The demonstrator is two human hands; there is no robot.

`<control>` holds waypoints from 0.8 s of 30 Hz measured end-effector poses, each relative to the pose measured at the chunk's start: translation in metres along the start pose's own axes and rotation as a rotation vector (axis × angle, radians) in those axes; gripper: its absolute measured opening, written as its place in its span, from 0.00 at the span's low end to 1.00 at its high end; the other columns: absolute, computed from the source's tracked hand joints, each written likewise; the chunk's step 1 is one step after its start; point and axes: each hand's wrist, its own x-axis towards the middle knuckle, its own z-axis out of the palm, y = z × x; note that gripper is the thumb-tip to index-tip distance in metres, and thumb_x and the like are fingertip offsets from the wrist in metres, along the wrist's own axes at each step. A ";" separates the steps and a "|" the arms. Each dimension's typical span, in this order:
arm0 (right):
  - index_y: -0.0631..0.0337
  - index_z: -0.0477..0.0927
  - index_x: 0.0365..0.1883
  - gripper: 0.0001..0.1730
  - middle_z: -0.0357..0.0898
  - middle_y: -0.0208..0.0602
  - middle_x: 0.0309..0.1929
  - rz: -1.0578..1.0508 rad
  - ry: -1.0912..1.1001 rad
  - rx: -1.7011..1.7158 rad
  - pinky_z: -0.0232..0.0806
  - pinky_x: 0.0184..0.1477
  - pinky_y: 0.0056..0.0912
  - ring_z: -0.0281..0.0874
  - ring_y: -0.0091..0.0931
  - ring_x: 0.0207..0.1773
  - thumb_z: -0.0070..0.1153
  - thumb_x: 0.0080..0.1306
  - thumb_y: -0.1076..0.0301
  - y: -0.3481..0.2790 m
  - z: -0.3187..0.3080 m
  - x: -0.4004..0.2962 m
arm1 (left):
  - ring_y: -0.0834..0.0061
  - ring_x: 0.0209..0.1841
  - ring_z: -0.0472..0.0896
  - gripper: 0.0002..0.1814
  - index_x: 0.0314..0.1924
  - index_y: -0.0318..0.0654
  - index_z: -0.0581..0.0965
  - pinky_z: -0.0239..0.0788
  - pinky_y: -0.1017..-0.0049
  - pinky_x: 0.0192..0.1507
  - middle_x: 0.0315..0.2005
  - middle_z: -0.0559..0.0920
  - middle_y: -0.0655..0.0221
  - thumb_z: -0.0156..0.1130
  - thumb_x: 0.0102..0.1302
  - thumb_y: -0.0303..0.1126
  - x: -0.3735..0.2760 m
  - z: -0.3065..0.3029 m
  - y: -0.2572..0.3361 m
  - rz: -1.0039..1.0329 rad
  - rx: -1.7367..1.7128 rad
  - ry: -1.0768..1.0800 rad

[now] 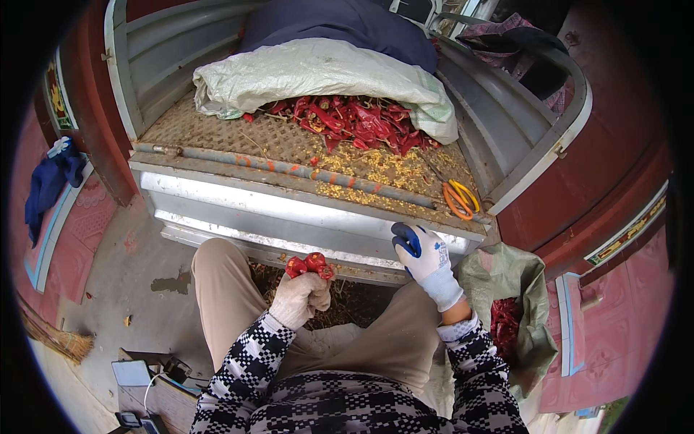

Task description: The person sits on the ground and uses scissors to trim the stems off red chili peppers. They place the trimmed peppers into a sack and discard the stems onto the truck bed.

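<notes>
My left hand (303, 295), in a pale knit glove, is closed around several red peppers (310, 266) whose cut ends stick out above the fist. To its right, my right hand (425, 255) wears a white glove with blue-coated fingers; its fingers are curled apart in front of the truck bed's folded metal tailgate, and nothing shows between them. On the truck bed lies a heap of red dried peppers (358, 122), spilling from under a white woven sack (325, 68). Scissors with orange and yellow handles (460, 199) rest at the bed's right edge, near scattered yellow seeds (387, 168).
A green woven sack (507, 260) holding red peppers stands to the right of my knee. Ribbed metal side walls (488, 108) flank the bed. At lower left are a wooden stool (162, 401) with a phone on it and a straw broom (68, 344).
</notes>
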 end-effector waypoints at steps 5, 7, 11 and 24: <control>0.54 0.76 0.57 0.28 0.79 0.44 0.52 0.188 0.073 -0.625 0.69 0.55 0.45 0.78 0.41 0.53 0.61 0.59 0.53 0.090 -0.055 0.064 | 0.80 0.11 0.54 0.10 0.36 0.29 0.73 0.45 0.75 0.17 0.11 0.60 0.73 0.54 0.52 0.25 0.000 0.003 0.000 0.016 0.013 -0.010; 0.56 0.75 0.58 0.30 0.78 0.45 0.54 0.298 -0.031 -0.660 0.69 0.58 0.43 0.77 0.40 0.56 0.61 0.60 0.51 0.109 -0.070 0.078 | 0.79 0.12 0.56 0.11 0.36 0.27 0.74 0.47 0.74 0.18 0.12 0.62 0.73 0.55 0.53 0.25 0.003 0.001 -0.004 0.003 -0.010 -0.025; 0.58 0.75 0.58 0.32 0.79 0.50 0.55 0.345 -0.235 -0.553 0.68 0.60 0.41 0.77 0.40 0.59 0.62 0.58 0.51 0.114 -0.087 0.091 | 0.79 0.12 0.53 0.11 0.36 0.30 0.73 0.46 0.74 0.18 0.11 0.60 0.73 0.53 0.50 0.24 0.005 0.002 -0.003 0.006 -0.019 0.015; 0.66 0.81 0.45 0.22 0.82 0.55 0.47 0.483 -0.370 -0.629 0.72 0.55 0.42 0.81 0.45 0.53 0.61 0.53 0.63 0.101 -0.096 0.063 | 0.81 0.15 0.66 0.09 0.36 0.32 0.75 0.57 0.79 0.17 0.22 0.77 0.64 0.56 0.54 0.26 -0.001 0.000 0.008 0.087 0.017 0.069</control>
